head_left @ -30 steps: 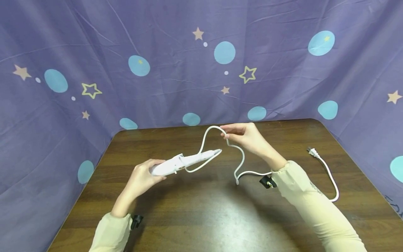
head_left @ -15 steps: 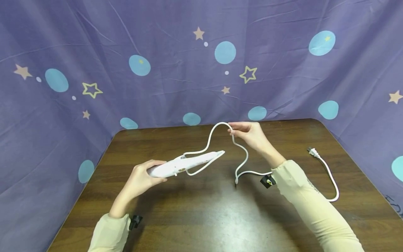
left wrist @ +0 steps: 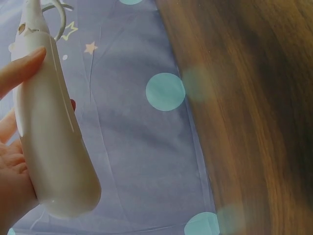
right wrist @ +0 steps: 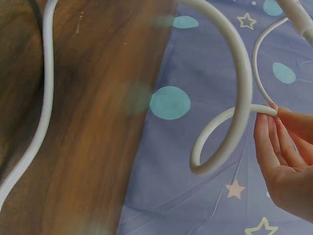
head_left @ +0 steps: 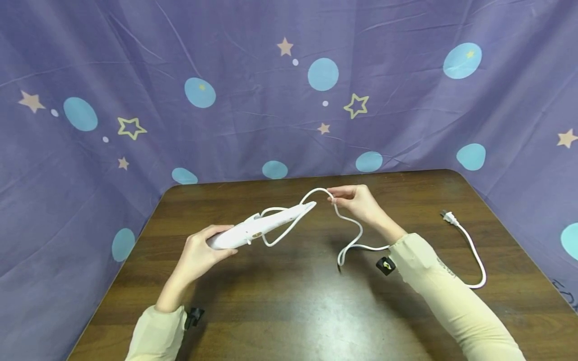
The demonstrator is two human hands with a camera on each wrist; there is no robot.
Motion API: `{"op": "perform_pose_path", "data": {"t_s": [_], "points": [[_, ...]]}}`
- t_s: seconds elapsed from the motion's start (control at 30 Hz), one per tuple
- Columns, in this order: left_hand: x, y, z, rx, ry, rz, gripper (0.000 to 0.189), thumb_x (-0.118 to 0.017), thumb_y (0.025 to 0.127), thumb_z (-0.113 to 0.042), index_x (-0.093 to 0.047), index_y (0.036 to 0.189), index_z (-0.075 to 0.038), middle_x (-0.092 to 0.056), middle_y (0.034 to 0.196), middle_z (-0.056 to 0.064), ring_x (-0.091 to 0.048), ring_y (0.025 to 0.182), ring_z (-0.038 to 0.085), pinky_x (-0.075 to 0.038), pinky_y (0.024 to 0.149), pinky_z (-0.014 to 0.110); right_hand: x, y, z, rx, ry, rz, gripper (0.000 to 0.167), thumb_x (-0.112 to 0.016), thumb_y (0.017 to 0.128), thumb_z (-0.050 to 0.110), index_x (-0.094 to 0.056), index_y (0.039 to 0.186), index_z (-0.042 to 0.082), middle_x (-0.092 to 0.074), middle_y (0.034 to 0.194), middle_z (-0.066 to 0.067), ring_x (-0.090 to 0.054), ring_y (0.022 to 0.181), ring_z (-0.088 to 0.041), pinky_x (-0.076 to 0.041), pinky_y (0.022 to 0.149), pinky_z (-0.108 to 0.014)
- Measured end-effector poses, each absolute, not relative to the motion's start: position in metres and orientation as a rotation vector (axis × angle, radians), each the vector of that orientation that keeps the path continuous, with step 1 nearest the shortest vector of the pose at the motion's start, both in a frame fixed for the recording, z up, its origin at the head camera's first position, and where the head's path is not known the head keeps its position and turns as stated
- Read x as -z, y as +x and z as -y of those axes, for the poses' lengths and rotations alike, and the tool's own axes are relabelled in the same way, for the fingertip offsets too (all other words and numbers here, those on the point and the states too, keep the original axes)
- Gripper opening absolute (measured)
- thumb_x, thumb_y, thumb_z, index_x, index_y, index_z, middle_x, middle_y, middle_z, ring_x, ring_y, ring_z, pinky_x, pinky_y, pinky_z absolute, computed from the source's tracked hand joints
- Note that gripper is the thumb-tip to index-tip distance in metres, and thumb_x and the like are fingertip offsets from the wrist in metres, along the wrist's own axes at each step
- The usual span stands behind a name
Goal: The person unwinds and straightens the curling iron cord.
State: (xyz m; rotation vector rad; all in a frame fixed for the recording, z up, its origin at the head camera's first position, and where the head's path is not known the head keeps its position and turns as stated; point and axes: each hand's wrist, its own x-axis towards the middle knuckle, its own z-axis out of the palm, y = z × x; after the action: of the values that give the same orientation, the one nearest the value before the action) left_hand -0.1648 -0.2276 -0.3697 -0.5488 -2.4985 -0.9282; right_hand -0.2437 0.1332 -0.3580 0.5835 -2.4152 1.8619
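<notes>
A white, wand-shaped corded appliance [head_left: 239, 233] is held above the table, tilted with its slim end up and to the right. My left hand [head_left: 198, 253] grips its thick rounded end, thumb and fingers around the smooth body [left wrist: 54, 127]. From the slim tip, the white cord [head_left: 287, 231] hangs in a loop and passes around the body's middle. It then arches over to my right hand [head_left: 361, 203], which pinches it between thumb and fingertips [right wrist: 261, 127]. Beyond that pinch the cord [right wrist: 242, 83] curls and drops to the table.
The two-pronged plug [head_left: 448, 217] lies on the right of the wooden table [head_left: 289, 301], its cord end running under the right sleeve [head_left: 438, 278]. A purple curtain with stars and dots [head_left: 253, 100] hangs behind the table. Black mounts [head_left: 194, 317] sit at both wrists.
The appliance's slim end has tilted upward and its body shifted slightly left. My right hand moved right, then lower, with the cord. The cord's loop around the body has widened.
</notes>
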Motion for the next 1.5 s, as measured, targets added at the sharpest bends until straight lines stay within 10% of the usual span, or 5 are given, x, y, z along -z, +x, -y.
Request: {"op": "perform_pose_path", "data": {"t_s": [0.43,0.8,1.5], "points": [[0.371,-0.167,0.229,0.917,-0.559,2.457,0.052,-0.083,0.049,-0.005,-0.066,0.098,-0.009,-0.066,0.09,0.004,-0.058,0.08,0.016,-0.039,0.068,0.014,0.364,-0.248,-0.14,-1.891,0.456,2.364,0.027,-0.054,0.081,-0.009,-0.054,0.107,-0.017,-0.058,0.096,-0.033,-0.059,0.068,0.003,-0.049,0.071,-0.034],[0.367,-0.17,0.229,0.897,-0.432,2.412,0.051,-0.083,0.05,-0.005,-0.066,0.098,-0.007,-0.066,0.091,0.007,-0.06,0.081,0.02,-0.04,0.069,0.017,0.376,-0.246,-0.144,-1.73,0.678,2.553,0.025,-0.056,0.08,-0.007,-0.058,0.104,-0.013,-0.063,0.089,-0.027,-0.062,0.081,-0.033,-0.048,0.064,-0.019],[0.376,-0.176,0.243,0.975,-0.131,2.325,0.05,-0.082,0.053,-0.003,-0.065,0.1,-0.003,-0.066,0.094,0.015,-0.06,0.083,0.025,-0.042,0.07,0.037,0.395,-0.244,-0.15,-1.617,0.84,2.664,0.024,-0.057,0.079,-0.006,-0.059,0.101,-0.013,-0.065,0.085,-0.021,-0.062,0.078,-0.032,-0.047,0.063,-0.02]]}}
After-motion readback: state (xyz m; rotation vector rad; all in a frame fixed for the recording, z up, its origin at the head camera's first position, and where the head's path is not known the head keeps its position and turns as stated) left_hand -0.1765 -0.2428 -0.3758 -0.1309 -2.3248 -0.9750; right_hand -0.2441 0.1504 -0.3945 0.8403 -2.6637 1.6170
